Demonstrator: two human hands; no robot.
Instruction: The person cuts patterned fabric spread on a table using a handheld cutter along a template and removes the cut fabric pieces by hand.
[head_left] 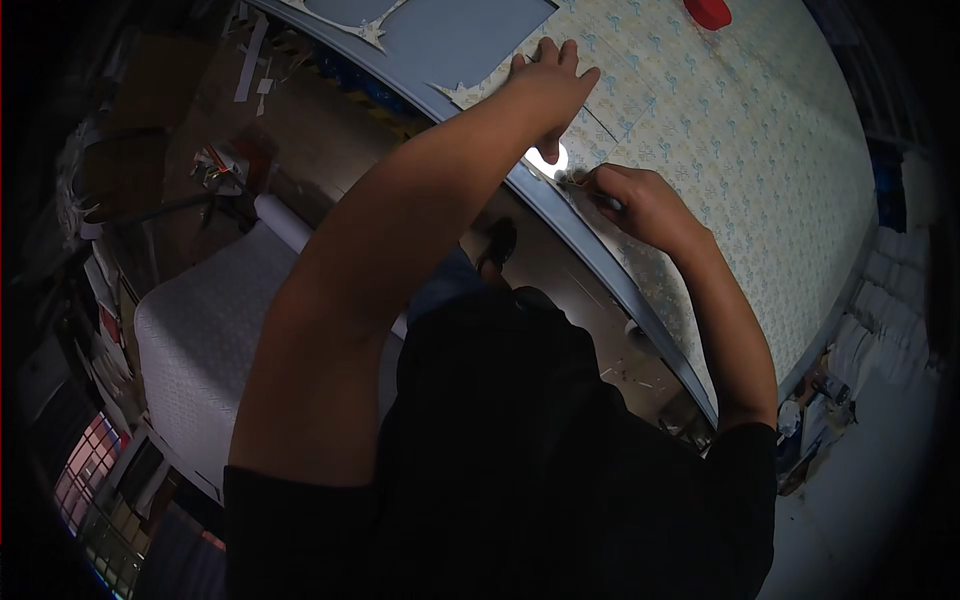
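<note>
Patterned sheet material (pixel 760 190) with small blue and yellow figures covers most of the blue-grey table (pixel 460 35). My left hand (pixel 555 90) lies on the sheet near the table's front edge, its fingers spread and its thumb pointing back toward me. Just to the right, my right hand (pixel 635 205) is closed at the sheet's edge, its fingers pinched around something small and dark that I cannot make out. Between the two hands a bright white patch of light (pixel 550 160) falls at the edge.
A red object (pixel 708 12) rests on the sheet at the far side. Cut scraps (pixel 350 25) lie at the table's far left. A roll of pale material (pixel 210 320) stands at the left, and stacked sheets (pixel 880 290) are at the right.
</note>
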